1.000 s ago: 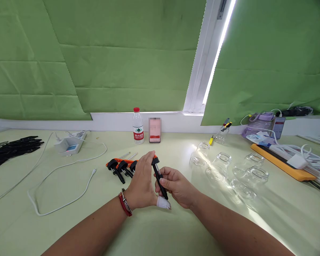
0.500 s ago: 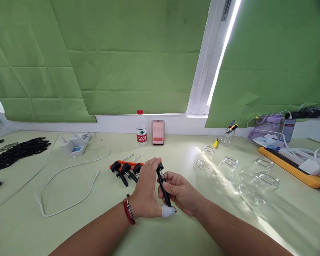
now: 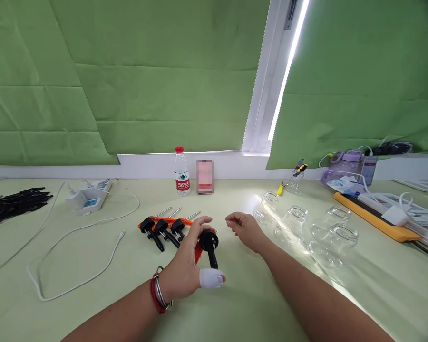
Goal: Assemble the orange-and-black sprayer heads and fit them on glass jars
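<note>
My left hand point(image 3: 189, 263), its thumb wrapped in white tape, is curled around a black piece with a round cap and a narrow stem point(image 3: 209, 241). The stem's end lies against the taped thumb. Behind the fingers, part of an orange strip point(image 3: 199, 251) shows. My right hand point(image 3: 248, 232) is apart from that piece, to its right, fingers curled together; whatever is in them, if anything, is hidden. Left of my left hand, similar black pieces point(image 3: 160, 227) with thin metal rods lie along the orange strip.
Several upturned clear glass jars point(image 3: 292, 223) stand at the right. A water bottle point(image 3: 182, 175) and a phone point(image 3: 204, 177) stand by the wall. A white cable point(image 3: 92, 280) loops across the left, near a power strip point(image 3: 92, 197) and a black pile point(image 3: 17, 204). Far right is an orange-edged case point(image 3: 374, 218).
My right hand has let go of the black piece and moved up and right. My left hand has moved slightly left with the piece, whose cap now tilts toward me.
</note>
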The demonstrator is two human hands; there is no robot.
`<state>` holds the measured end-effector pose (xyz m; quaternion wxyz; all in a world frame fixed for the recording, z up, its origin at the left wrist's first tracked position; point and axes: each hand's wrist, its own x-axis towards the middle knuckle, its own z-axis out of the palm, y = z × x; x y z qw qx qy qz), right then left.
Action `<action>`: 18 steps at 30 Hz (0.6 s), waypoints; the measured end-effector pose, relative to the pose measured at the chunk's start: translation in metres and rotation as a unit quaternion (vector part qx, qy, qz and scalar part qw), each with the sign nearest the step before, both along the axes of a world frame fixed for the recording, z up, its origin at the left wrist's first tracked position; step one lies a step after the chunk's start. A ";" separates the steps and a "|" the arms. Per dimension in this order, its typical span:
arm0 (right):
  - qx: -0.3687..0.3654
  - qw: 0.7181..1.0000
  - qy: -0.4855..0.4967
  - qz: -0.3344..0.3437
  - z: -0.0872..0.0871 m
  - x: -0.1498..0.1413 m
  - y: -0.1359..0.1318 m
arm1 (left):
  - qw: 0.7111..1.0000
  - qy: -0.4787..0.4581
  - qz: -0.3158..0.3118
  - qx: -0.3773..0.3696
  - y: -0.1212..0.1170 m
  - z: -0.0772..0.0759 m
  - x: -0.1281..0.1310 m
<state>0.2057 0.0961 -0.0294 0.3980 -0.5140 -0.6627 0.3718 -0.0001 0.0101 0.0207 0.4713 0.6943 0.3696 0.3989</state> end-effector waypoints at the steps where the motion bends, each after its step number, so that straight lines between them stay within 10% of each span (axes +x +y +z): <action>1: 0.027 0.998 -0.048 0.009 -0.004 -0.001 0.001 | 0.998 -0.023 -0.022 -0.055 -0.002 0.003 0.001; 8: 0.104 0.953 -0.268 0.100 -0.007 -0.020 -0.004 | 0.930 -0.126 -0.135 -0.317 0.002 0.005 0.002; 18: 0.067 0.956 -0.249 0.137 -0.005 -0.012 0.002 | 0.916 -0.064 -0.115 -0.378 0.015 0.002 -0.004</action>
